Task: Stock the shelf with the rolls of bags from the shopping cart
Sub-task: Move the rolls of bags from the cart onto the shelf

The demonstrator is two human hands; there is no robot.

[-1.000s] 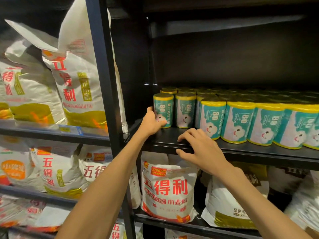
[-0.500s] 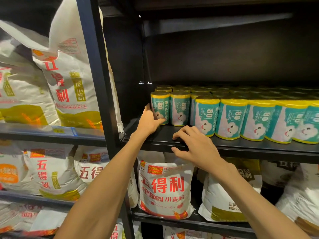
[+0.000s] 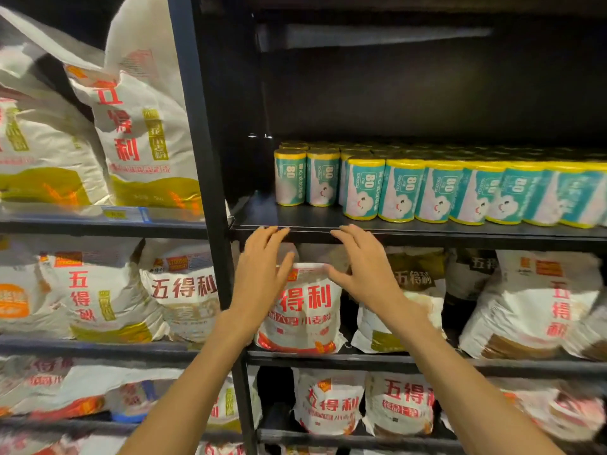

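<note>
2 hands, left (image 3: pixel 259 274) & right (image 3: pixel 364 270), spread empty below shelf (image 3: pixel 427 232); 9 front rolls (image 3: pixel 364 189) visible

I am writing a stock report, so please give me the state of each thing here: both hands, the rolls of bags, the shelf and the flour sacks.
left hand: open, fingers straight, holds nothing, fingertips at the shelf edge
right hand: open, fingers spread, holds nothing
rolls of bags: upright, in rows on the shelf
shelf: front left part bare
flour sacks: closed, standing on the lower shelves
</note>
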